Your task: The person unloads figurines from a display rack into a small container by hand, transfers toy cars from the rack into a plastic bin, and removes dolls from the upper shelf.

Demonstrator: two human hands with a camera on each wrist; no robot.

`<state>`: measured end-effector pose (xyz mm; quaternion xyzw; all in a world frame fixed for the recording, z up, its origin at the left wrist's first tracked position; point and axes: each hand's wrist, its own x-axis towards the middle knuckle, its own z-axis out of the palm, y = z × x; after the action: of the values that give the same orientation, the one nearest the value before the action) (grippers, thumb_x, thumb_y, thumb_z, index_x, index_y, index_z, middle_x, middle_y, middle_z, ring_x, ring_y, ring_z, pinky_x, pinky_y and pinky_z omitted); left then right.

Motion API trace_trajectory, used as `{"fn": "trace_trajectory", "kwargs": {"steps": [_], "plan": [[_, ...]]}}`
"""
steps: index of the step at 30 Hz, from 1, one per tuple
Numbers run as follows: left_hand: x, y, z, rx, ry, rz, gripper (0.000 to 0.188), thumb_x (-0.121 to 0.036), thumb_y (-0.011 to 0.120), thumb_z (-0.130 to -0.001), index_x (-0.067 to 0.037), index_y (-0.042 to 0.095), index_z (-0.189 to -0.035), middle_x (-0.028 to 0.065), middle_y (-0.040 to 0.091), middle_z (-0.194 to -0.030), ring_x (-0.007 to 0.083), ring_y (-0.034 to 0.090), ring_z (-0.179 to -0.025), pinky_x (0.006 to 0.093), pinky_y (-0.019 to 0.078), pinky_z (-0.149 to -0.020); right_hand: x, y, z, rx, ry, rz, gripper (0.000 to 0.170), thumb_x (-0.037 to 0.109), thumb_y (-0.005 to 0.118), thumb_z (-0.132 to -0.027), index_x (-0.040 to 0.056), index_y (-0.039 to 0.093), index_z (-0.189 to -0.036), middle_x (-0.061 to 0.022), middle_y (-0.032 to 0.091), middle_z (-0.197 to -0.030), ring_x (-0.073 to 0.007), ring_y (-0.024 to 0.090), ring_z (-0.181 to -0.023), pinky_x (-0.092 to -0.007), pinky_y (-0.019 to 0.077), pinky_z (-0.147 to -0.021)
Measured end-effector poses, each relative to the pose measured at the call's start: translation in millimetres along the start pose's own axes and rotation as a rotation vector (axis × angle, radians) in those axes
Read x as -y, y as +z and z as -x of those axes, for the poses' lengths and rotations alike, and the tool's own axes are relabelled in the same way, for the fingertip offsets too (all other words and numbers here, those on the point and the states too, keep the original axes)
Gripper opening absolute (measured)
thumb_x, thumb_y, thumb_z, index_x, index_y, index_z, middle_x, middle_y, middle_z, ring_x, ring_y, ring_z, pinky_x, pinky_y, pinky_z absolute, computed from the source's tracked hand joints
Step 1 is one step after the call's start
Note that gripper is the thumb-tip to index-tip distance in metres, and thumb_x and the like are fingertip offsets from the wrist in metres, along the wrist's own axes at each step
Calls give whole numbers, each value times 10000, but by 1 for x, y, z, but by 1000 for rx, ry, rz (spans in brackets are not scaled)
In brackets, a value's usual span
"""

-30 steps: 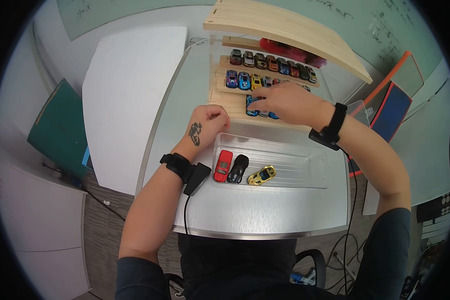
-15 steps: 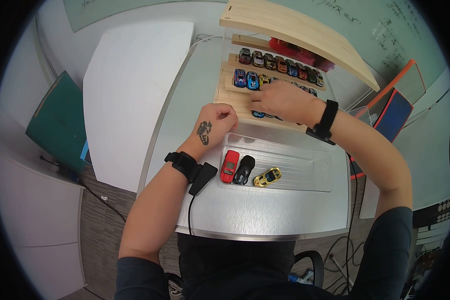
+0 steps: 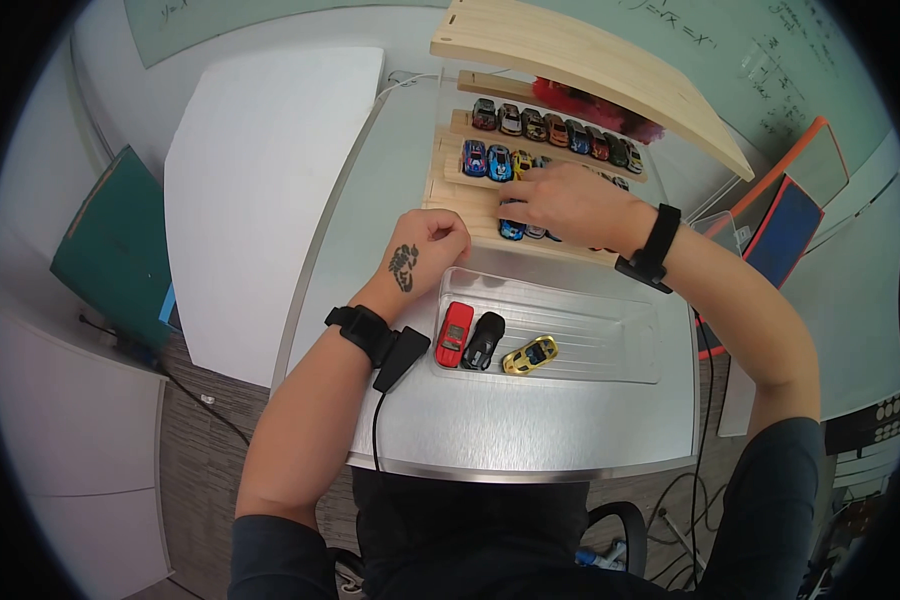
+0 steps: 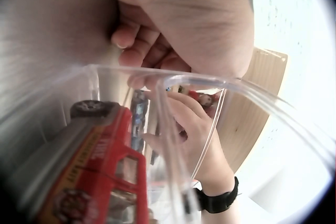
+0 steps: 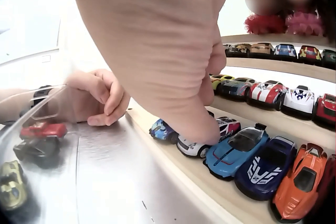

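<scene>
We see a metal-edged tabletop (image 3: 530,430) carrying everything at work, with a large white panel (image 3: 270,200) along its left side. On its far part stands the wooden shelf (image 3: 590,70), its stepped tiers holding rows of toy cars beneath a broad top board. Nearer to us lies the clear bin (image 3: 605,345), lengthwise across the tabletop in front of the shelf. Behind the back row of cars we see a red frilly thing (image 3: 580,105).

Our right hand (image 3: 575,205) reaches over the lowest tier, with its thumb lying on the white car (image 5: 190,148); whether the fingers clamp that car or only touch it, we cannot tell. Our left hand (image 3: 417,255) is just beside the bin's far left corner, its fingers loosely curled and holding nothing, with a dark drawing on its back. A black wristband (image 3: 660,240) circles our right wrist.

The white car sits in the front row between the blue car (image 5: 163,131) and the light blue car (image 5: 236,150), followed by the dark blue car (image 5: 266,169) and the orange car (image 5: 300,184). In the bin, the red car (image 3: 454,335) lies just beside the black car (image 3: 483,341), while the gold car (image 3: 530,355) lies apart from them, turned at a slant.
</scene>
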<state>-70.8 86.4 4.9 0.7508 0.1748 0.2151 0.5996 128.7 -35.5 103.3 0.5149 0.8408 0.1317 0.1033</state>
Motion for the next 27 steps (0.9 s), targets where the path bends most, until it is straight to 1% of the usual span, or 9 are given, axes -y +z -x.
{"fn": "trace_trajectory", "kwargs": {"steps": [2, 6, 8, 9, 11, 12, 14, 23, 27], "plan": [[1, 0, 0, -10, 17, 7, 161, -89, 596, -836, 8, 669, -730, 46, 664, -667, 96, 613, -629, 245, 482, -606, 4, -1, -2, 83, 14, 62, 292, 105, 586, -862, 77, 684, -1135, -64, 658, -1169, -250, 648, -989, -377, 545, -847], [1, 0, 0, -14, 18, -16, 159, -89, 597, -835, 7, 670, -731, 45, 662, -661, 96, 606, -622, 246, 477, -599, 5, -2, -6, 126, 9, 90, 295, 116, 562, -876, 83, 676, -1146, -58, 665, -1164, -241, 650, -981, -369, 545, -835], [0, 0, 1, -14, 15, -24, 159, -88, 597, -835, 7, 670, -731, 45, 661, -661, 95, 604, -618, 248, 475, -595, 1, -1, -7, 123, 4, 62, 327, 120, 636, -830, 81, 668, -1153, -57, 672, -1137, -253, 648, -986, -373, 545, -842], [1, 0, 1, -14, 16, -24, 159, -88, 597, -835, 7, 670, -731, 45, 661, -661, 95, 604, -618, 248, 475, -595, -1, 0, -8, 123, 5, 63, 327, 120, 636, -830, 81, 668, -1153, -57, 672, -1137, -253, 648, -986, -373, 545, -842], [2, 0, 0, -14, 18, -2, 161, -90, 598, -836, 7, 669, -727, 46, 660, -659, 95, 604, -619, 249, 476, -594, -4, 0, -10, 117, 18, 19, 388, 133, 726, -763, 86, 669, -1144, -55, 675, -1127, -267, 647, -1005, -384, 545, -851], [2, 0, 0, -14, 19, -3, 161, -90, 598, -836, 7, 669, -727, 46, 660, -659, 95, 604, -619, 249, 476, -594, -5, -1, -9, 117, 18, 21, 388, 133, 726, -763, 86, 669, -1144, -55, 675, -1127, -267, 647, -1005, -384, 545, -851], [2, 0, 0, -18, 9, -11, 163, -91, 598, -837, 7, 667, -726, 46, 660, -659, 98, 608, -620, 249, 478, -596, -6, -7, -10, 155, 44, -87, 445, 155, 788, -721, 95, 670, -1145, -57, 676, -1128, -282, 649, -1012, -396, 544, -862], [-2, 0, 2, -17, -3, 9, 168, -94, 596, -840, 5, 665, -723, 46, 664, -666, 103, 623, -634, 252, 487, -606, 6, -2, -13, 63, 112, -146, 502, 289, 791, -774, 75, 642, -1203, -67, 682, -1093, -301, 673, -980, -406, 548, -829], [-1, 1, 2, -16, 6, 19, 169, -96, 596, -839, 7, 667, -725, 48, 666, -668, 103, 623, -634, 252, 489, -607, 11, -1, -15, 80, 110, -161, 533, 291, 793, -771, 52, 626, -1218, -92, 681, -1085, -307, 675, -971, -406, 550, -825]]}}
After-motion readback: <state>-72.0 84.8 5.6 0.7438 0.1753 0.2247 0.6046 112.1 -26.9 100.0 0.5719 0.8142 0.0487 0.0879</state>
